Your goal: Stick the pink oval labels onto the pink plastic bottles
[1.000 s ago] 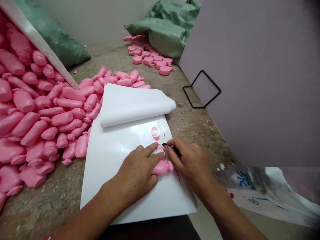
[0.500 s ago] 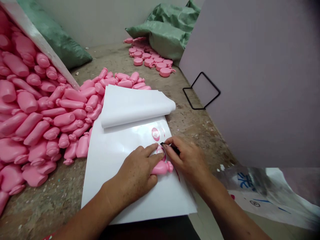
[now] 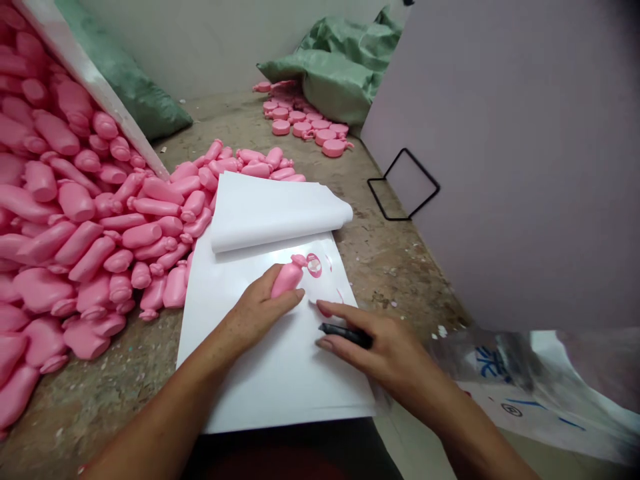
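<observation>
My left hand [image 3: 260, 308] grips a small pink plastic bottle [image 3: 287, 275] and holds it over a white glossy sticker sheet [image 3: 260, 373], neck pointing up and right. Just beyond its neck a round pink sticker [image 3: 314, 265] sits on the sheet. My right hand [image 3: 380, 347] rests flat on the sheet's right side with a thin black tool [image 3: 346, 333] held between its fingers. The upper sheets of the pad are curled back in a roll [image 3: 280, 210].
A large heap of pink bottles [image 3: 75, 213] covers the left of the dirty table. More pink round pieces [image 3: 310, 127] lie by a green sack [image 3: 335, 73] at the back. A grey board [image 3: 500, 167] with a black wire stand [image 3: 403, 183] stands right.
My left hand has lifted the bottle up and left, away from my right hand. My right hand with the black tool has dropped lower on the sheet and flattened.
</observation>
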The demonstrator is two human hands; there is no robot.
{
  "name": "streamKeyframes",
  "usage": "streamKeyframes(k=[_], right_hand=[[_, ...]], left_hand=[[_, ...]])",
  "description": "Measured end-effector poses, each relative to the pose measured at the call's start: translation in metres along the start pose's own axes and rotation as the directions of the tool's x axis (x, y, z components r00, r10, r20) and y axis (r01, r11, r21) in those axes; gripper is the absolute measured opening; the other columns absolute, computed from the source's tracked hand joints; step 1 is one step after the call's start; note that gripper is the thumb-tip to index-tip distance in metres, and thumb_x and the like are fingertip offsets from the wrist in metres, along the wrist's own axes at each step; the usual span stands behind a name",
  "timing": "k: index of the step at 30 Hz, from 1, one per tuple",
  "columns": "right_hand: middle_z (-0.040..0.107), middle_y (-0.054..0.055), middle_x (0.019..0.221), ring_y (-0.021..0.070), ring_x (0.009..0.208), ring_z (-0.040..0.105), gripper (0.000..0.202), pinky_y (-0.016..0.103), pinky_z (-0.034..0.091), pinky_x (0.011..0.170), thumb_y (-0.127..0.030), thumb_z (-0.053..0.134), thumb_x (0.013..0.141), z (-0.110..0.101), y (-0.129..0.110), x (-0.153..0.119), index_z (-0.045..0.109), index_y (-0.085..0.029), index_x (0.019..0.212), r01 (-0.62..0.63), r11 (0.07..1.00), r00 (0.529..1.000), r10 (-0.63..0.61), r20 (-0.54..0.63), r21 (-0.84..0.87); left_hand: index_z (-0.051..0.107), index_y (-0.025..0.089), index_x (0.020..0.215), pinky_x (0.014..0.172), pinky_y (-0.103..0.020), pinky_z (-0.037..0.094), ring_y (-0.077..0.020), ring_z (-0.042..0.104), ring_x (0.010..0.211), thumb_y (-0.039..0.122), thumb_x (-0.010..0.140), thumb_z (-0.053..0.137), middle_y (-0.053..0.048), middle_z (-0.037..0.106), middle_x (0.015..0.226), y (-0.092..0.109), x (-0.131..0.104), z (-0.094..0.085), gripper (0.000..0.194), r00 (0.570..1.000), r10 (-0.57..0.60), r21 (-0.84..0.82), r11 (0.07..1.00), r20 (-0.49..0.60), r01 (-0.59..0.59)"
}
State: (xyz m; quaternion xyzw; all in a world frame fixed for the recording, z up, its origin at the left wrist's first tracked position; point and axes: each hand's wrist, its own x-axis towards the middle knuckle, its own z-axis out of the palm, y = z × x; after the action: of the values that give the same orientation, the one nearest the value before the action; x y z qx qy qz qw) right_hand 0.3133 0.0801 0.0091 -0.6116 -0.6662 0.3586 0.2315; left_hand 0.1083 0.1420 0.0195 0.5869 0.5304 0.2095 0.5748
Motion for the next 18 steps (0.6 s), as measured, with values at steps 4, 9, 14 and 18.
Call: streamKeyframes(k=[4, 9, 14, 18], right_hand=[[0.076, 0.003, 0.087, 0.0207, 0.072, 0.069, 0.034, 0.030, 0.053, 0.057, -0.044, 0.079, 0.074, -0.010, -0.002, -0.019, 0.078, -0.031, 0.106, -0.009, 0.918, 0.989, 0.066, -0.131, 0.397], [0.066, 0.002, 0.078, 0.0191, 0.073, 0.061, 0.018, 0.030, 0.049, 0.063, -0.040, 0.078, 0.078, -0.005, -0.004, -0.020, 0.071, -0.024, 0.080, 0.078, 0.910, 0.905, 0.107, -0.413, 0.406], [0.065, 0.003, 0.097, 0.0208, 0.090, 0.062, 0.012, 0.031, 0.046, 0.072, -0.033, 0.076, 0.078, 0.008, -0.029, -0.021, 0.071, -0.025, 0.071, 0.160, 0.937, 0.912, -0.019, -0.411, 0.310], [0.067, 0.001, 0.085, 0.0186, 0.078, 0.062, 0.008, 0.030, 0.046, 0.066, -0.032, 0.074, 0.078, 0.017, -0.044, -0.028, 0.072, -0.026, 0.073, 0.133, 0.935, 0.948, -0.024, -0.317, 0.328]], left_hand=[[0.061, 0.021, 0.117, 0.089, -0.038, 0.044, -0.0240, 0.058, 0.100, 0.044, 0.087, 0.060, -0.005, 0.065, 0.111, -0.006, 0.003, -0.002, 0.038, 1.000, -0.003, -0.023, 1.000, 0.004, 0.003], [0.063, 0.017, 0.110, 0.091, -0.039, 0.044, -0.0245, 0.058, 0.101, 0.039, 0.084, 0.064, -0.007, 0.065, 0.106, -0.003, -0.007, 0.003, 0.034, 0.995, 0.064, -0.002, 0.998, -0.082, -0.064], [0.056, 0.022, 0.122, 0.086, -0.032, 0.048, -0.0190, 0.065, 0.099, 0.036, 0.083, 0.070, -0.006, 0.066, 0.113, -0.003, -0.049, 0.013, 0.044, 1.000, 0.011, -0.476, 0.879, 0.024, 0.001], [0.055, 0.022, 0.122, 0.080, -0.028, 0.050, -0.0140, 0.066, 0.091, 0.032, 0.083, 0.073, -0.004, 0.066, 0.108, -0.014, -0.077, 0.019, 0.045, 0.993, -0.112, -0.670, 0.733, 0.045, 0.114]])
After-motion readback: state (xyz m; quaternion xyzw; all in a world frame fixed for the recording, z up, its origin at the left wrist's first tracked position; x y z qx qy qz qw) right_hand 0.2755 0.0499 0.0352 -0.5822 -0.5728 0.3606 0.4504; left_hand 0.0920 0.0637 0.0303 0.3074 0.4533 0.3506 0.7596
